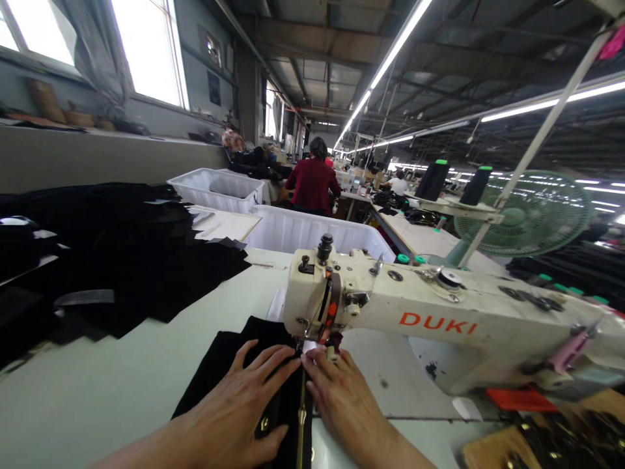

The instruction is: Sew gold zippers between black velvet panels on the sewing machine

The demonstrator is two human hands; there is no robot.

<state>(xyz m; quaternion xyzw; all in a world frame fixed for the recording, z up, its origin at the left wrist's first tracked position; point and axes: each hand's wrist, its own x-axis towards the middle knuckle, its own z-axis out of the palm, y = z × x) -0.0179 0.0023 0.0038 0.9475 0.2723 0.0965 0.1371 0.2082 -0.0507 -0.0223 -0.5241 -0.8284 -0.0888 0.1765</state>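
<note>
A white sewing machine (371,299) with orange "DUKI" lettering stands on the table, its needle area lit by a small light. Black fabric (215,374) lies below its head, with a narrow gold-coloured strip (301,423), perhaps a zipper, running lengthwise. My left hand (247,397) rests flat on this fabric, fingers spread and their tips close to the needle. On the fabric's right edge lies my right hand (342,391), its fingers stretched toward the presser foot. The presser foot itself is mostly hidden behind the fingertips.
A pile of black fabric pieces (112,254) covers the table's left side. White plastic bins (317,228) stand behind the table. Thread cones (432,181) and a green fan (527,212) are at right. A person in dark red (315,182) sits farther ahead.
</note>
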